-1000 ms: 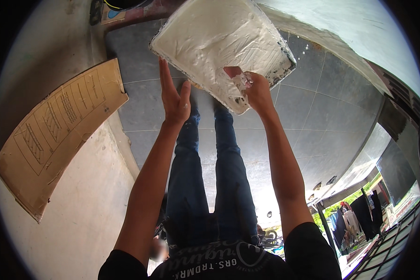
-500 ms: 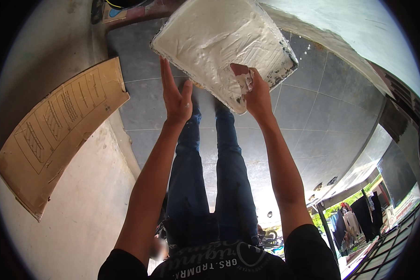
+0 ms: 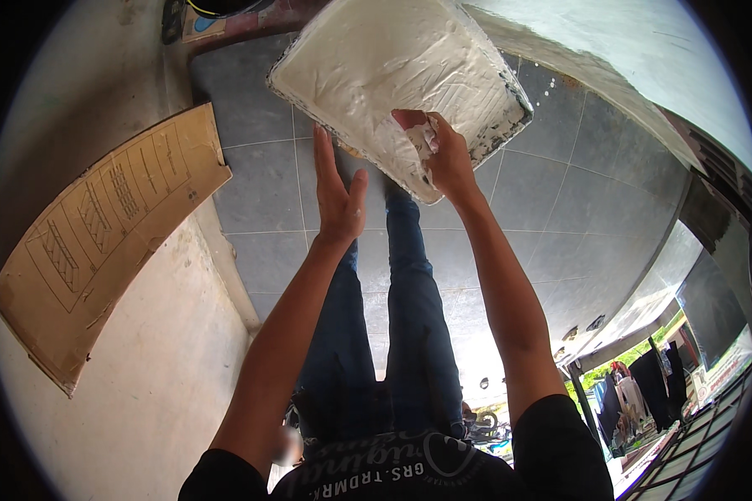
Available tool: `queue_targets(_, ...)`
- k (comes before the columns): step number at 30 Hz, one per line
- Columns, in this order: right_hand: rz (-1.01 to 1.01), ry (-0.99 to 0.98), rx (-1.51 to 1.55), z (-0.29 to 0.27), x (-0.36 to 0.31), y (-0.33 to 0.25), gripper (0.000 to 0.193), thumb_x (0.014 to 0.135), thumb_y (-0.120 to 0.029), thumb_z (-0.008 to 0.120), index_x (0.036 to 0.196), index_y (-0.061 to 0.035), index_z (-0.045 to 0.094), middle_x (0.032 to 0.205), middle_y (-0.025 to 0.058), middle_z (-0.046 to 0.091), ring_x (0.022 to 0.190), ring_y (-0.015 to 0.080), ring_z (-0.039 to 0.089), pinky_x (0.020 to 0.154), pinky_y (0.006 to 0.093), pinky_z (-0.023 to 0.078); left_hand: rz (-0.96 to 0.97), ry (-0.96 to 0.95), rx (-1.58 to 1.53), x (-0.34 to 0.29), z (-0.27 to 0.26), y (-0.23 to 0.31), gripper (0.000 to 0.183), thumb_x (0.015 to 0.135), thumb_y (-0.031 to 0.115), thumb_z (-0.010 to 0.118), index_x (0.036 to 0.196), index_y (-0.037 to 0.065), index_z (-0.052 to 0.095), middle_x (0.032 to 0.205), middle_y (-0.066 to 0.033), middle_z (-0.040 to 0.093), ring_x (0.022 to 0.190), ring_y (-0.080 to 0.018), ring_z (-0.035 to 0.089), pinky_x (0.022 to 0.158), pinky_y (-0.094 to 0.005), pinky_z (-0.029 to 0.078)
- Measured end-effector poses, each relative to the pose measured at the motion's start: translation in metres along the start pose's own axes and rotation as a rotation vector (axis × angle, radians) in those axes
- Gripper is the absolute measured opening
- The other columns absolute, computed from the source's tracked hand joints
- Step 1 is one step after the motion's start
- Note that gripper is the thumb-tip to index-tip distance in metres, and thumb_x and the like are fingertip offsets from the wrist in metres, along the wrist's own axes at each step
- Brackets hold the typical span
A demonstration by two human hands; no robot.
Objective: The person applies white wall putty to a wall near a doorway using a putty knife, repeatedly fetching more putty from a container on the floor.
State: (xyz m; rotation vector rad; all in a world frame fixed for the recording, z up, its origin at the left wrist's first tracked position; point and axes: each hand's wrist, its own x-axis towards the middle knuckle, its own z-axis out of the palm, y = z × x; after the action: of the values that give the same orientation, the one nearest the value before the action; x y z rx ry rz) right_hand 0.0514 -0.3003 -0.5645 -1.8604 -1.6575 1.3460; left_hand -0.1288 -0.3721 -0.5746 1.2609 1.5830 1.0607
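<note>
A large square slab or shallow tray, I cannot tell which, is spread with thick off-white paste. Its edges are rough, with dark patches at the right corner. My right hand grips a reddish, paste-smeared scraper over the near part of the paste. Whether the blade presses on the surface is hard to see. My left hand is open, its fingers straight and the thumb apart, by the tray's near left edge. Its fingertips reach that edge; contact is unclear.
Grey floor tiles lie below, with white drips beside a pale wall at right. A bent cardboard sheet leans along the left wall. Hanging clothes and a barred grille show at lower right.
My left hand has shifted to the right along the tray's near edge. My right hand and the scraper have moved slightly left over the paste. The tray looks almost unmoved.
</note>
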Motion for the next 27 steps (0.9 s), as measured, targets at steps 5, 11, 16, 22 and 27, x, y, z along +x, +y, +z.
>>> queue_targets(5,-0.029,-0.108,0.052,-0.002,0.007,-0.011,0.057,0.066,0.009,0.062,0.121,-0.0001,0.051,0.099,0.0249,0.064,0.094,0.0409,0.063,0.079,0.0399,0.049,-0.012,-0.023,-0.033,-0.003,0.001,0.004,0.083,0.095,0.046,0.044,0.147,-0.006,0.006,0.153,-0.0289,0.011,0.141,-0.0398,0.020,0.114,-0.0453,0.018)
queue_targets(11,-0.027,-0.175,0.022,-0.009,0.008,-0.012,0.057,0.065,0.007,0.061,0.122,0.0013,0.051,0.097,0.0257,0.064,0.092,0.0406,0.063,0.078,0.0407,0.049,-0.020,-0.034,-0.041,-0.004,0.002,0.007,0.084,0.095,0.047,0.044,0.147,-0.006,0.006,0.153,-0.0292,0.011,0.141,-0.0403,0.019,0.115,-0.0456,0.017)
queue_targets(16,-0.001,-0.228,-0.036,-0.021,0.009,-0.001,0.056,0.066,0.006,0.060,0.121,0.0033,0.052,0.095,0.0252,0.065,0.091,0.0395,0.064,0.077,0.0406,0.049,-0.018,-0.037,-0.022,-0.006,0.006,0.008,0.085,0.094,0.047,0.044,0.147,-0.006,0.006,0.152,-0.0294,0.011,0.141,-0.0412,0.017,0.115,-0.0466,0.016)
queue_targets(22,0.045,-0.352,-0.009,-0.029,0.020,0.009,0.058,0.065,0.008,0.058,0.122,0.0025,0.052,0.096,0.0224,0.065,0.090,0.0354,0.064,0.078,0.0389,0.049,-0.034,-0.027,-0.025,-0.009,0.012,0.012,0.085,0.094,0.048,0.044,0.147,-0.006,0.007,0.153,-0.0290,0.011,0.141,-0.0413,0.017,0.115,-0.0469,0.015)
queue_targets(27,-0.033,-0.460,0.070,-0.032,0.038,0.030,0.052,0.074,0.012,0.056,0.124,-0.0012,0.054,0.106,0.0108,0.065,0.096,0.0175,0.059,0.078,0.0285,0.049,-0.050,-0.031,-0.027,-0.010,0.018,0.014,0.084,0.094,0.048,0.043,0.147,-0.006,0.007,0.153,-0.0286,0.011,0.142,-0.0406,0.016,0.115,-0.0466,0.015)
